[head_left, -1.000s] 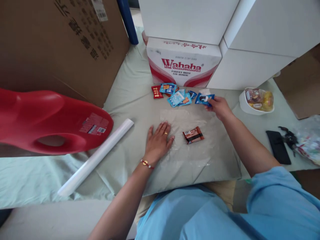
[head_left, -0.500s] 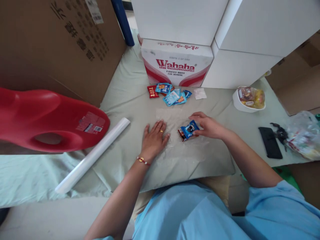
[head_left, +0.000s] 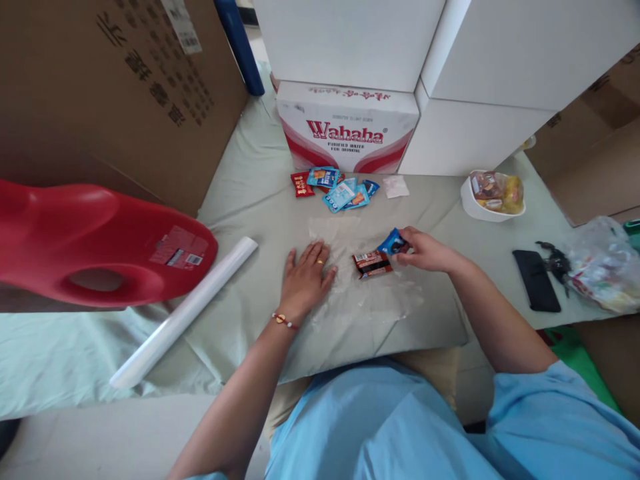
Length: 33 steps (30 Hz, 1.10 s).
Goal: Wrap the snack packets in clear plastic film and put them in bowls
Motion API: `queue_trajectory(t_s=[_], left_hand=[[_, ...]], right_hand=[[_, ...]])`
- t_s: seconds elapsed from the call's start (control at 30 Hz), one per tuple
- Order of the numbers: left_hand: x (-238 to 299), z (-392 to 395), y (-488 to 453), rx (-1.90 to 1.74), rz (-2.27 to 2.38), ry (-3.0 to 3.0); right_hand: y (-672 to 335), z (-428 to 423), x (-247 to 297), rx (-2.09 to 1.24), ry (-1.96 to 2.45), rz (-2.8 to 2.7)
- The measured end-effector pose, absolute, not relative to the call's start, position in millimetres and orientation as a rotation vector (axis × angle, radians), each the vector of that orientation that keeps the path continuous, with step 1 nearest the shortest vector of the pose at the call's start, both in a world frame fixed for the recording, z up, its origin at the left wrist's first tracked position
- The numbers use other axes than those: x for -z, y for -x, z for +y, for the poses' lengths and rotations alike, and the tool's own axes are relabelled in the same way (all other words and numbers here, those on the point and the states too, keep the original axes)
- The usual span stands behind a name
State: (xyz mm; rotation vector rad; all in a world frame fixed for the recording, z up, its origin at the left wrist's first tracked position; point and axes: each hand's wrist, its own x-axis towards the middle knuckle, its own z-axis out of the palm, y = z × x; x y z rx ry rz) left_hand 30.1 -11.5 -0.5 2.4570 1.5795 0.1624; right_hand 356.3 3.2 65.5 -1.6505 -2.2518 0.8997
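My left hand (head_left: 307,277) lies flat, fingers stretched out, on the left side of a clear plastic sheet (head_left: 350,303) spread over the cloth. Between the fingers of my right hand (head_left: 423,251) is a small blue snack packet (head_left: 391,242), held by its right end. Just left of it, a brown snack packet (head_left: 371,264) rests on the plastic; the blue one overlaps or touches its upper right corner. Farther back, in front of a Wahaha carton, lies a small pile of blue snack packets (head_left: 341,195) with a red packet (head_left: 302,185) at its left.
A roll of clear film (head_left: 185,313) and a large red jug (head_left: 115,247) are at left, by a cardboard box (head_left: 100,100). The Wahaha carton (head_left: 350,127) stands behind. At right are a white bowl of snacks (head_left: 493,197), a black phone (head_left: 537,281) and a plastic bag (head_left: 603,267).
My right hand has shifted the blue packet up and to the right, uncovering most of the brown packet. My left hand stays flat on the plastic.
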Motion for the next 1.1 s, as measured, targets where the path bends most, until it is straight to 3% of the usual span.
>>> queue_trajectory(t_s=[0.2,0.37,0.6,0.83,1.1], left_hand=[[-1,-12,-31,-0.149,1.58,-2.462],[0,-12,-30,-0.164,1.581,-2.462],[-2,-13,-31,-0.19,1.575,-2.46],[-1,-14,-30,-0.198,1.582,-2.457],[1,-13,-30,-0.229,1.577,-2.455]], right_hand=[[-339,-9,-56,-0.58,1.643,-2.087],[-311,-30,-49,-0.369,1.694,-2.364],[-321,-37,-58,-0.381,1.715,-2.529],[-304,-15,-73,-0.613,1.602,-2.764],[-292,-13,-65,-0.568,1.628,-2.757]])
